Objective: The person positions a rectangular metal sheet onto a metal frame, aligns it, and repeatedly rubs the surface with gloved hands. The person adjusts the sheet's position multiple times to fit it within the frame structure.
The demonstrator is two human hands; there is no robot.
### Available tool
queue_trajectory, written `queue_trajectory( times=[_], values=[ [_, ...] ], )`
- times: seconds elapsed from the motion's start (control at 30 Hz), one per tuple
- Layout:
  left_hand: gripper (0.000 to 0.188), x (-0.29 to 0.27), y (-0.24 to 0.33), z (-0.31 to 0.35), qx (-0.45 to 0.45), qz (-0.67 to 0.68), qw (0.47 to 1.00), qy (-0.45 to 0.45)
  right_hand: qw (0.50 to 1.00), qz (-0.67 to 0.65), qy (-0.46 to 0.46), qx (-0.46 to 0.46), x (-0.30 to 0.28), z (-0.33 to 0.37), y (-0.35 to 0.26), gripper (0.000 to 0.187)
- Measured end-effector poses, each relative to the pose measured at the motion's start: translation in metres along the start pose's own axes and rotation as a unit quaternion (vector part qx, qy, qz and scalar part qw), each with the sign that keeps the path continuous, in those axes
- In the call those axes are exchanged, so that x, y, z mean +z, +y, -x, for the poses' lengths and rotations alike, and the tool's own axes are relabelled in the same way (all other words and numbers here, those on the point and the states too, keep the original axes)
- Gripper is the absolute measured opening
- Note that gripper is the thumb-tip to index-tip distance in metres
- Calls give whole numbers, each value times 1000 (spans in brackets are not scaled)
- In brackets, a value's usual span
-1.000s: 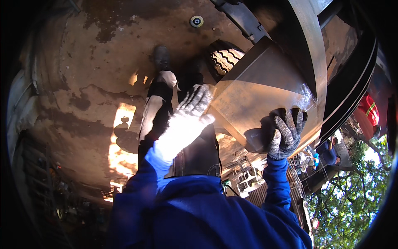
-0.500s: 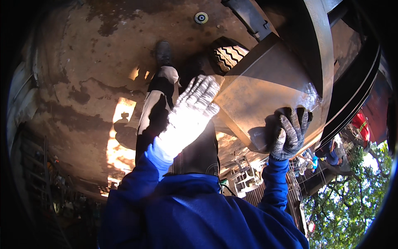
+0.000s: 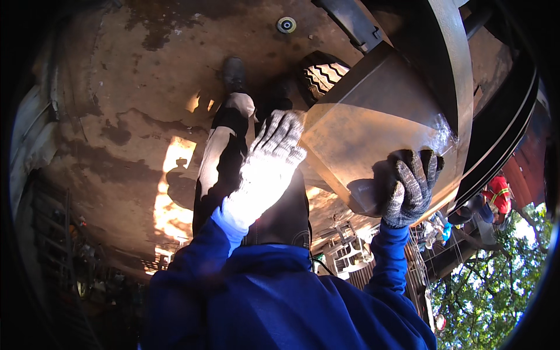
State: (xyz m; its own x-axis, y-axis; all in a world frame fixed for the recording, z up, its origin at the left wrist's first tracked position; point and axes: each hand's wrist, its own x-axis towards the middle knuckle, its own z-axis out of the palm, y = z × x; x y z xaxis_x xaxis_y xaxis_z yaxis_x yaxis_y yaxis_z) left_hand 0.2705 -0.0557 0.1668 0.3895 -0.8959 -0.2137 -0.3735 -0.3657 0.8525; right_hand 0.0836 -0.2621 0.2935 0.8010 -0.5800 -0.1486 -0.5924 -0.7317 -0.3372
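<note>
One gloved left hand (image 3: 269, 160), fingers straight and nearly together, is at the left edge of one metal box (image 3: 356, 131), contact unclear; one gloved right hand (image 3: 410, 189) rests on its face, fingers slightly apart. Beyond are one tyre (image 3: 326, 79), one round disc (image 3: 286, 25), one red-clad person (image 3: 498, 194).

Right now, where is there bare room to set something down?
The widest bare floor lies left of the boot; a smaller patch separates boot and round disc. Right of the boot is crowded: tire beside the metal piece, left hand near its edge, right hand over it.
</note>
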Motion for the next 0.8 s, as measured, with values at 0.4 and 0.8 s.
queue_trajectory(
  times=[0.4, 0.8],
  values=[
    [44, 2, 3, -28, 23, -59, 998, -26, 1000, 0, 5, -16, 2, -2, -2, 34],
    [43, -4, 1, -19, -22, 39, 999, 5, 1000, -9, 10, -14, -1, -4, -1, 37]
  ],
)
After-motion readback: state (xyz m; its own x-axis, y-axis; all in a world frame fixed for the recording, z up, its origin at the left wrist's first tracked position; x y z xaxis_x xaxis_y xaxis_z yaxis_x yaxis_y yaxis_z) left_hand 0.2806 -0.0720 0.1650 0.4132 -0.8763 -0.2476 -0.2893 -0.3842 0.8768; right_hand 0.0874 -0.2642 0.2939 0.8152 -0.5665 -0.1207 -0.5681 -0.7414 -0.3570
